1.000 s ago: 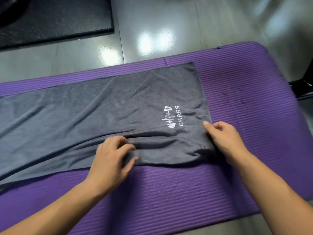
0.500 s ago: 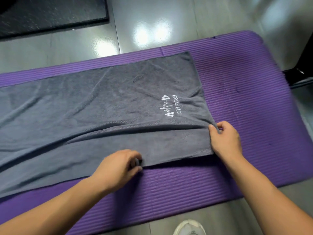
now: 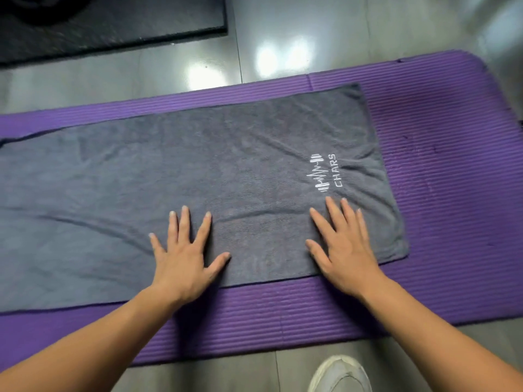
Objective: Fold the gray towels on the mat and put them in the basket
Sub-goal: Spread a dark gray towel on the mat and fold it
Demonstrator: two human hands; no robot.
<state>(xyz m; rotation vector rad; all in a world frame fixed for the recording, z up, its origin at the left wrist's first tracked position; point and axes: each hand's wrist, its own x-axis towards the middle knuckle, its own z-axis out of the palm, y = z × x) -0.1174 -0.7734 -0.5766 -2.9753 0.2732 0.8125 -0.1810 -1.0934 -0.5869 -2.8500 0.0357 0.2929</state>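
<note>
A gray towel with a white logo near its right end lies spread flat on the purple mat, running off the left edge of the view. My left hand rests flat on the towel near its front edge, fingers spread. My right hand lies flat on the towel just below the logo, fingers straight. Neither hand holds any cloth. No basket is in view.
A glossy gray floor lies beyond the mat. A black mat sits at the top left. A white shoe shows at the bottom edge, in front of the purple mat.
Both hands let go of the towel's front edge and now lie flat on it with spread fingers. The fold along the near edge has been pulled out flat.
</note>
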